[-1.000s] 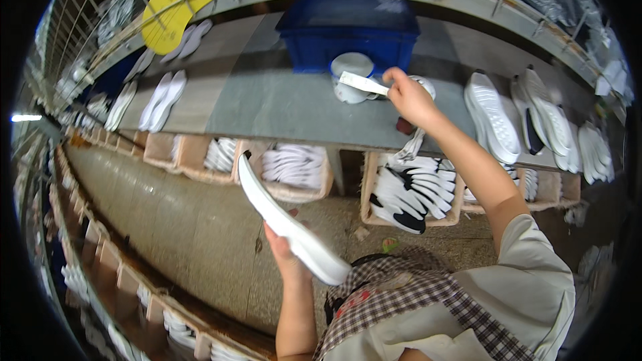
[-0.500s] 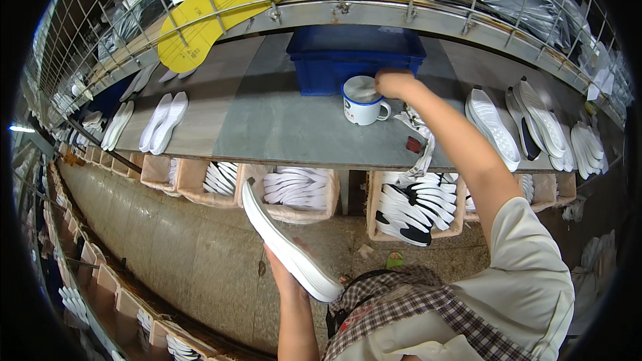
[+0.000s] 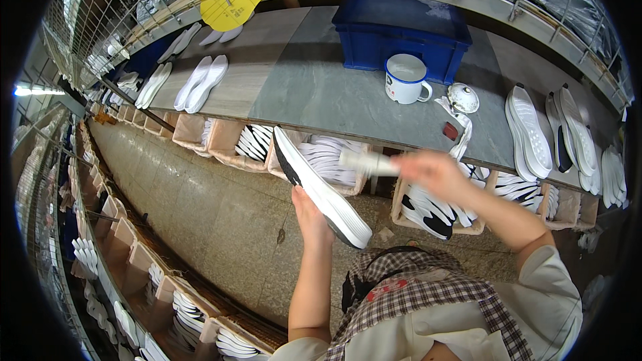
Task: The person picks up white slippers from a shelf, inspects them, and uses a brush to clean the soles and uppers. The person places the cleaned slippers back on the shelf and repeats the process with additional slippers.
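Observation:
My left hand (image 3: 310,215) grips a white shoe sole (image 3: 329,202) with a black side, held slanted in front of the bench edge. Closed round a pale, brush-like thing (image 3: 368,163), my right hand (image 3: 433,172) is just to the right of the sole. Motion smears that thing, so its exact kind cannot be made out. A white enamel mug (image 3: 400,89) with a blue rim stands uncovered on the bench. Beside it are a white lid (image 3: 463,98), a crumpled whitish strip (image 3: 461,135) and a small dark red block (image 3: 450,131).
Behind the mug sits a blue plastic crate (image 3: 401,39). Pairs of white soles (image 3: 202,84) lie on the bench at left, and more soles (image 3: 528,132) at right. Lined bins (image 3: 226,155) of soles stand under the bench. Wire mesh and a yellow sole-shaped sheet (image 3: 231,0) are above.
My right hand has come back from the mug toward the sole, now showing the pale thing. My left hand has turned the sole so its black side shows. The view has shifted.

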Available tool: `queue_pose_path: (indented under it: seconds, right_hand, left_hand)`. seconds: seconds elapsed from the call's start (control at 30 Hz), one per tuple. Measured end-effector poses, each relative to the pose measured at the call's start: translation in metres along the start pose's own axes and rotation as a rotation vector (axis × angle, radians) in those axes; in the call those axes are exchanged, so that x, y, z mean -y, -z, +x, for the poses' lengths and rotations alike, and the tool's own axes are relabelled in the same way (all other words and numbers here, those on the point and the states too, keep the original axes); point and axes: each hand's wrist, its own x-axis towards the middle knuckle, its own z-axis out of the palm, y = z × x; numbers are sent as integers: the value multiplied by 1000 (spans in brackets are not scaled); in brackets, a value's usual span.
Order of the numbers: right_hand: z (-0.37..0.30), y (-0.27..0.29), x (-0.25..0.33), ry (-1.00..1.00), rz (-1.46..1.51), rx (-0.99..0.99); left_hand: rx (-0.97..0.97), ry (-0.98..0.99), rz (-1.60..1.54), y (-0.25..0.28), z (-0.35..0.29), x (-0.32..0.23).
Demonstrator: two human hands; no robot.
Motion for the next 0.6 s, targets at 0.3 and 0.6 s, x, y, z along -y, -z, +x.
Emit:
queue_pose_path:
  seconds: [0.3, 0.6]
  right_hand:
    - [-36, -59, 26, -35, -34, -26]
    - [-43, -61, 18, 19, 47, -1]
  left_hand:
    - [68, -28, 3, -3, -7, -1]
    - [94, -8, -61, -3, -20, -4]
